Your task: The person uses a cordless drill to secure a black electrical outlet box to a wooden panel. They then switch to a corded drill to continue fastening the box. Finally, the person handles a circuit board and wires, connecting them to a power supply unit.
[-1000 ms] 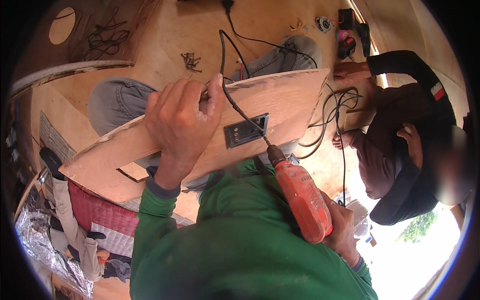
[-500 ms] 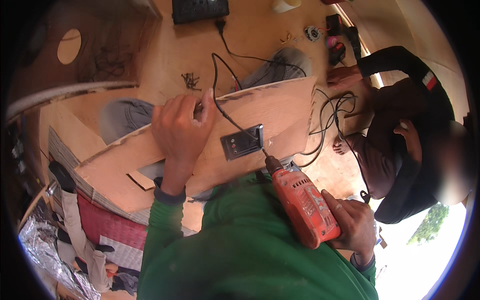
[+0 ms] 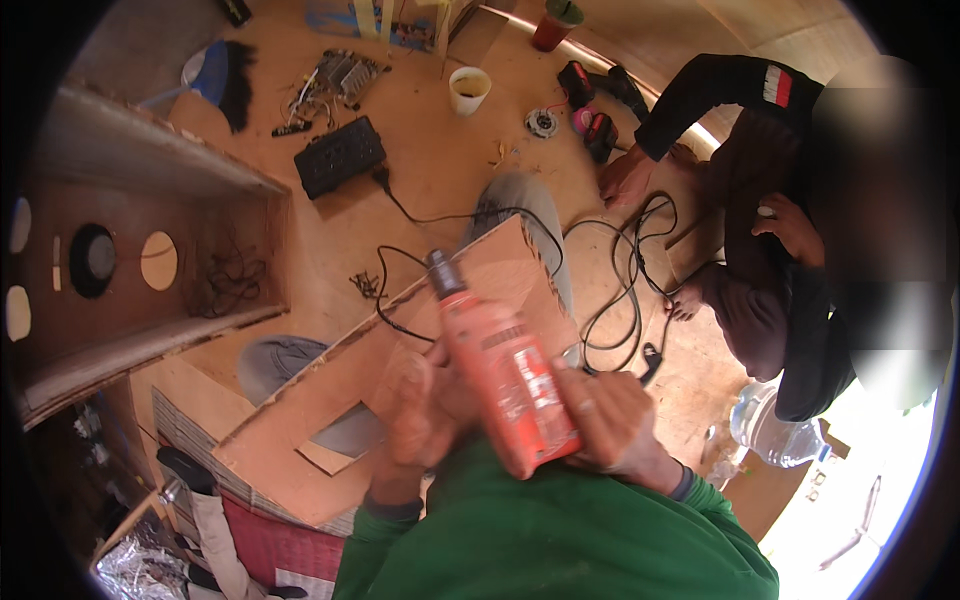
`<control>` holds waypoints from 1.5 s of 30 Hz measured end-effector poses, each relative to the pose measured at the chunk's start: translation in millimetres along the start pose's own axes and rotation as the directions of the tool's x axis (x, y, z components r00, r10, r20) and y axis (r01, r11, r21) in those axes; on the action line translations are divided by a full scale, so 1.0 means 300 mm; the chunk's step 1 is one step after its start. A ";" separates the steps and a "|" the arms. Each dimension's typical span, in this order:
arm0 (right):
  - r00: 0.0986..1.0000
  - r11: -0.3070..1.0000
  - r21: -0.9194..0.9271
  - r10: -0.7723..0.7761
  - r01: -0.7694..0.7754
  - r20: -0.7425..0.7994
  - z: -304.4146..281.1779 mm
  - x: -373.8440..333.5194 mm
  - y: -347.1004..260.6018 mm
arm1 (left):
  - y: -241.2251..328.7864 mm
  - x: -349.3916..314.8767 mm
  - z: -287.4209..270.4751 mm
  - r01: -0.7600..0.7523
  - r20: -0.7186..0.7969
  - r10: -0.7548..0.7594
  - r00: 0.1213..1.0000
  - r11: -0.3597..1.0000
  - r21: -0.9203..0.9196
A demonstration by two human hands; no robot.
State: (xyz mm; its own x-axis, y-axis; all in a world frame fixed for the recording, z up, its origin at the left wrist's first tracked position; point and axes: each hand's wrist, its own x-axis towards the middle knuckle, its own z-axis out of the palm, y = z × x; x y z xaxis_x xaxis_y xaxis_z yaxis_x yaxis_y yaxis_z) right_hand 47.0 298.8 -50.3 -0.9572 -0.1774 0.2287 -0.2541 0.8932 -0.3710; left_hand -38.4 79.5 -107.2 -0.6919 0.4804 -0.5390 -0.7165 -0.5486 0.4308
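Note:
My right hand (image 3: 615, 415) grips a red power drill (image 3: 505, 375) from its right side. The drill is raised over my lap, its black chuck pointing up and slightly left. My left hand (image 3: 415, 410) is close against the drill's left side, its fingers smeared by motion, so I cannot tell whether it touches the drill. Across my knees lies a wooden panel (image 3: 285, 430) with a rectangular cutout near its left end. The black terminal plate on the panel is hidden behind the drill and my hands. A black cord (image 3: 385, 270) runs behind the drill.
At left stands a wooden cabinet (image 3: 150, 190) with round holes. Ahead lie a black power strip (image 3: 340, 157), a white cup (image 3: 468, 90), scattered screws (image 3: 366, 285) and a circuit board (image 3: 345, 78). At right sits another person (image 3: 770, 180), near cable loops (image 3: 630, 265) and a clear jug (image 3: 775, 425).
The drill has come away from the terminal plate on the panel and up over my lap. My left hand has left the panel's upper edge and moved down beside the drill. The view has shifted.

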 end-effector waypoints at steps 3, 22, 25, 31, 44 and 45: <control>0.989 0.997 0.047 -0.062 0.056 0.134 0.008 0.046 -0.017 | -0.022 0.037 0.020 -0.007 0.008 0.006 1.000 0.996 0.091; 0.933 0.944 0.079 0.301 -0.321 0.199 0.907 0.553 1.222 | -0.071 0.019 -0.072 -0.013 0.032 0.004 0.999 0.957 0.290; 0.891 0.934 0.030 0.329 -0.355 0.314 0.929 0.570 1.251 | -0.062 0.012 -0.069 0.007 0.038 -0.020 0.999 0.952 0.307; 0.897 0.938 0.028 0.322 -0.346 0.303 0.923 0.581 1.254 | -0.050 0.010 -0.062 -0.020 0.167 -0.042 0.985 0.935 0.355; 0.919 -0.234 0.920 0.165 -0.316 0.358 0.265 0.430 0.369 | -0.087 -0.042 -0.054 -0.047 0.211 -0.051 0.976 0.899 0.435; 0.917 -0.292 0.898 0.125 -0.330 0.378 0.241 0.420 0.326 | -0.085 -0.044 -0.053 -0.058 0.224 -0.046 0.973 0.899 0.435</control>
State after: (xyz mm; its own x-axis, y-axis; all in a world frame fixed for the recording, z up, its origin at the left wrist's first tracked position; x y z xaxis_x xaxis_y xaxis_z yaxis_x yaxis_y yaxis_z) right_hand -108.6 333.9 -122.8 -0.9621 -0.2076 -0.1767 0.2660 -0.5733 -0.7750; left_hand -9.6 76.4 -122.5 -0.6607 0.6461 -0.3822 -0.6424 -0.2232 0.7332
